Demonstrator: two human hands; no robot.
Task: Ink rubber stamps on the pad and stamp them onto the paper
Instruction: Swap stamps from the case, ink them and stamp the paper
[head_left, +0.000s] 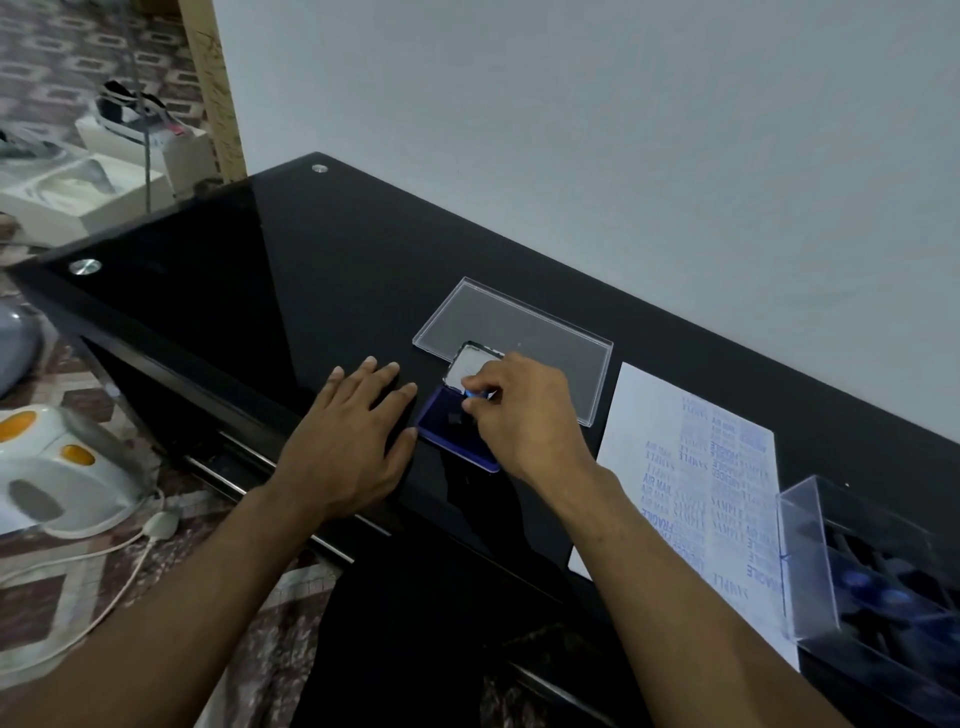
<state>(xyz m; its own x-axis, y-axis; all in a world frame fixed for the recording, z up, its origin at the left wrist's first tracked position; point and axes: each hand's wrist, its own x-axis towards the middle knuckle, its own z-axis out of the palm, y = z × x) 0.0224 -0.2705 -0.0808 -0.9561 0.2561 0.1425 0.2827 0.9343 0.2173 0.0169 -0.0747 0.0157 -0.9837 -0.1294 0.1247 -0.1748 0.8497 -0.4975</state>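
Head view: the clear box (878, 566), right of the pad (452, 434), holds dark stamps with blue tops. The pad's lid (470, 364) stands open behind it. The right hand (524, 415) reaches over the pad, fingertips pinching a blue-handled stamp (474, 393) above the ink. The left hand (353, 441) lies flat, fingers spread, on the table (234, 270) just left of the pad. The stamped paper (691, 483) lies right of the pad.

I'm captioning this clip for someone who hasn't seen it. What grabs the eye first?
The right hand pinching a small blue-handled rubber stamp over the open blue ink pad at the centre of the glossy black table. To its right lies the white paper covered in blue stamped words; the left hand rests flat beside the pad.
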